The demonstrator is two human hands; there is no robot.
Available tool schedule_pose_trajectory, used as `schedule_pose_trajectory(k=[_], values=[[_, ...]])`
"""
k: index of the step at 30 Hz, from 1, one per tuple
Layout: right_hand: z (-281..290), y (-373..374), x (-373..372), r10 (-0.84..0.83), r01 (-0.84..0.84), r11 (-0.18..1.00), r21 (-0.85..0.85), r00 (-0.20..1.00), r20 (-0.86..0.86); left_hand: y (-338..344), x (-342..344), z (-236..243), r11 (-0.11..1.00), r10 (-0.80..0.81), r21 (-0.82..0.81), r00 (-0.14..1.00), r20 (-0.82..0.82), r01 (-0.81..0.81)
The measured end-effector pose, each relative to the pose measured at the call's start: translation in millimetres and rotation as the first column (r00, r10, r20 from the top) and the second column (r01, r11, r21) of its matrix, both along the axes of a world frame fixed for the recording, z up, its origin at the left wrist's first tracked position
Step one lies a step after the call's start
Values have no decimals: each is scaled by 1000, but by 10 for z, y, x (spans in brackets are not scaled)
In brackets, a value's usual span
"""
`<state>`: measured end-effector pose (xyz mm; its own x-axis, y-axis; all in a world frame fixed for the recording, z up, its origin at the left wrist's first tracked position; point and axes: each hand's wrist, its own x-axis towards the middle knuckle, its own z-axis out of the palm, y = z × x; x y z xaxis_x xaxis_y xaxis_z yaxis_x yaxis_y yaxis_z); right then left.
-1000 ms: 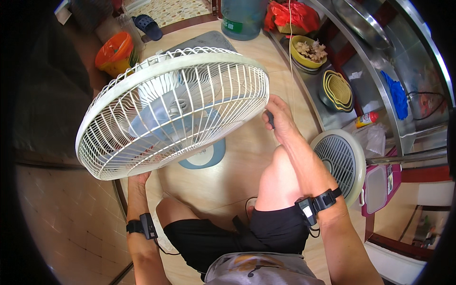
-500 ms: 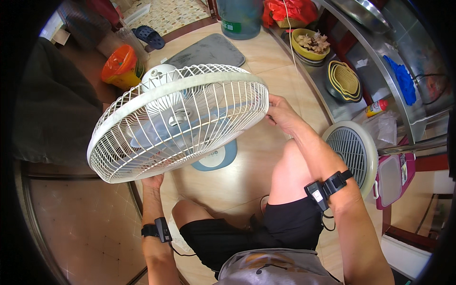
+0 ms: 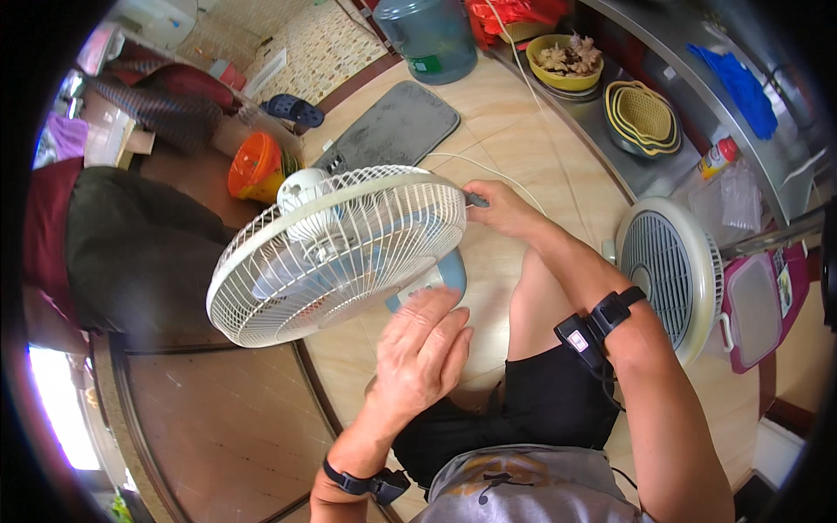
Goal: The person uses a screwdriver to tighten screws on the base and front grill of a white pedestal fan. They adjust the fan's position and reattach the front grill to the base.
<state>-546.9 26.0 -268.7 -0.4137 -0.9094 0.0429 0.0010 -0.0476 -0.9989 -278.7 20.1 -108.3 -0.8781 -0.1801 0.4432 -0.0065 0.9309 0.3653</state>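
Note:
A white floor fan (image 3: 340, 253) stands in front of me with its round wire cage tipped upward. Bluish blades show through the wires, and the blue-grey base (image 3: 453, 272) rests on the floor. At the cage's right edge, my right hand (image 3: 501, 207) is closed on a small dark grey piece (image 3: 477, 200); its exact kind is unclear. My left hand (image 3: 421, 353) is raised in front of the base, apart from the cage. Its fingers are loosely bent and slightly spread, their tips smeared by motion, and nothing shows in them.
A round grille with a cream rim (image 3: 658, 275) stands at my right, beside a pink-edged box (image 3: 754, 314). Farther off are a grey mat (image 3: 392, 126), a water jug (image 3: 427, 44) and an orange bucket (image 3: 255, 166). Yellow colanders (image 3: 641, 118) sit on the metal shelf.
My left hand has let go of the cage's lower edge and come up to the right. The fan appears lower, and the view has shifted. My right hand stays at the cage's right edge.

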Motion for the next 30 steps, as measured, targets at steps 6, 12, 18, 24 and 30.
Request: schedule_pose_trajectory(k=[6,12,18,24,30], values=[[168,-16,54,-79,82,996,21,990,-119,-349,-675,892,708,403,-681,899,171,-187],[232,-34,80,-51,50,999,-20,994,-102,-453,-717,914,654,505,-726,836,212,-211],[268,-44,111,-70,71,998,1,994,-87,-502,-671,871,665,427,-720,892,150,-197],[387,14,54,22,-20,999,31,997,-76,-481,-666,948,663,426,-728,888,173,-176],[416,17,68,69,-72,997,-19,992,-103,-403,-805,985,681,373,-727,897,237,-91]])
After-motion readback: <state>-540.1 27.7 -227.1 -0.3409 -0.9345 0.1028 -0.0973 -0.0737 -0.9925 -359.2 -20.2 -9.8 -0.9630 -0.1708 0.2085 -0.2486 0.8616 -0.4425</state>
